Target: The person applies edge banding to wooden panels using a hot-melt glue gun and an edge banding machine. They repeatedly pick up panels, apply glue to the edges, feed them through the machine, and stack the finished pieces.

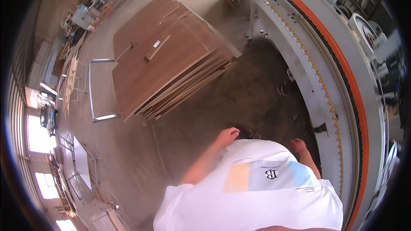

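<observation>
My left hand hangs in front of my white shirt with its fingers curled in, and nothing shows in it. On the other side of my body, my right hand is low beside the long machine, its fingers loosely closed and a little blurred. Neither hand touches the machine or the boards. Ahead and to the left lies a stack of brown boards, its layers uneven along the near edge. A narrow strip of board and a small white label lie on top.
Along my right runs a long grey machine with an orange band and a row of yellow rollers. A metal frame stands left of the stack. Farther left are a white panel on a stand and long timber strips.
</observation>
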The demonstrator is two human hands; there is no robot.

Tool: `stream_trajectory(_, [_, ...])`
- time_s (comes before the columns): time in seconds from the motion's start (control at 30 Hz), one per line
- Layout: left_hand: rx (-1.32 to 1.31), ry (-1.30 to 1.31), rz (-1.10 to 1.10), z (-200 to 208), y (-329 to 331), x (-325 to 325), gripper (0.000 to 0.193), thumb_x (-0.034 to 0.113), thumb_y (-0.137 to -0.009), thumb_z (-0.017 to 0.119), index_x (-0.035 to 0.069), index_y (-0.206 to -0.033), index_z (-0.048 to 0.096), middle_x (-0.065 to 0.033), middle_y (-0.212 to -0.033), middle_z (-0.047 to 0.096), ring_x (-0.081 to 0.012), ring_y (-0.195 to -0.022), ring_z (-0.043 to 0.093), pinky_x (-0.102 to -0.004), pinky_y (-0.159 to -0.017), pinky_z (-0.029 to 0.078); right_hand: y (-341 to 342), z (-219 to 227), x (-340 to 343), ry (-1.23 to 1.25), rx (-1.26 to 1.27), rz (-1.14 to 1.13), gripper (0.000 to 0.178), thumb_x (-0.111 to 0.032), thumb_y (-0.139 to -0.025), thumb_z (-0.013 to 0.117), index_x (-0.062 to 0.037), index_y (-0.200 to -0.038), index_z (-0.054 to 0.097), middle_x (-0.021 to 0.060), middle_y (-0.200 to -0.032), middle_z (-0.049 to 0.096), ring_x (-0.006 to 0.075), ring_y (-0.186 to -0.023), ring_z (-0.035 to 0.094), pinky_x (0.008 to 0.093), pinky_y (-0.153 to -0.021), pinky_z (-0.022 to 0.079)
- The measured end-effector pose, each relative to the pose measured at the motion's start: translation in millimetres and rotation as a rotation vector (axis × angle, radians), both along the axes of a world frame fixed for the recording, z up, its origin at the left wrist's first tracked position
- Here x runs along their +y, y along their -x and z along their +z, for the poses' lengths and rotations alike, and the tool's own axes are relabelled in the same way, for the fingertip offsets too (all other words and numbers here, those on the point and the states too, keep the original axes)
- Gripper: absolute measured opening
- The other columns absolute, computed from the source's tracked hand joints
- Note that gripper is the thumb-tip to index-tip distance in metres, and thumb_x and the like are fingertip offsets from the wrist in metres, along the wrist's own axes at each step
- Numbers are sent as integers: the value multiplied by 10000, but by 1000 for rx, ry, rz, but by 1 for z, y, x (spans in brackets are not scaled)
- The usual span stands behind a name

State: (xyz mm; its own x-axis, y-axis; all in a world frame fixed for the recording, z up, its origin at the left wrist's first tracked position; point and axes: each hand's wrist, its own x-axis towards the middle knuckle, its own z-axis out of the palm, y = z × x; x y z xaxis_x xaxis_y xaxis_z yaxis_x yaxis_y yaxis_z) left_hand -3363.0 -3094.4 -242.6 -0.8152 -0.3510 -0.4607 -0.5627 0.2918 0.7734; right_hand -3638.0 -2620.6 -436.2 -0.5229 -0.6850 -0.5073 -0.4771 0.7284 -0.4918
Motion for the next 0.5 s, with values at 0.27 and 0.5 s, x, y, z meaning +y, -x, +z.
stream_trajectory(0.27, [-91, -148, 137, 48, 197, -102, 289, 311, -969, 632, 126, -1174, 718, -106, -1047, 752, -261, -963, 711, -379, -848, 556, 225, 165, -226, 384, -263, -604, 256, -255, -961, 682, -66, -1132, 707, 40, -840, 698, 117, -752, 651, 279, -656, 523])
stream_trajectory(0.5, [142, 90, -122, 35, 403, -215, 276, 289, -945, 595, 129, -1130, 722, -113, -1095, 739, -319, -1017, 695, -420, -874, 555, 306, 314, -375, 124, -238, -288, 361, -289, -951, 672, -34, -1206, 696, 162, -1119, 738, 285, -1072, 694, 371, -941, 526])
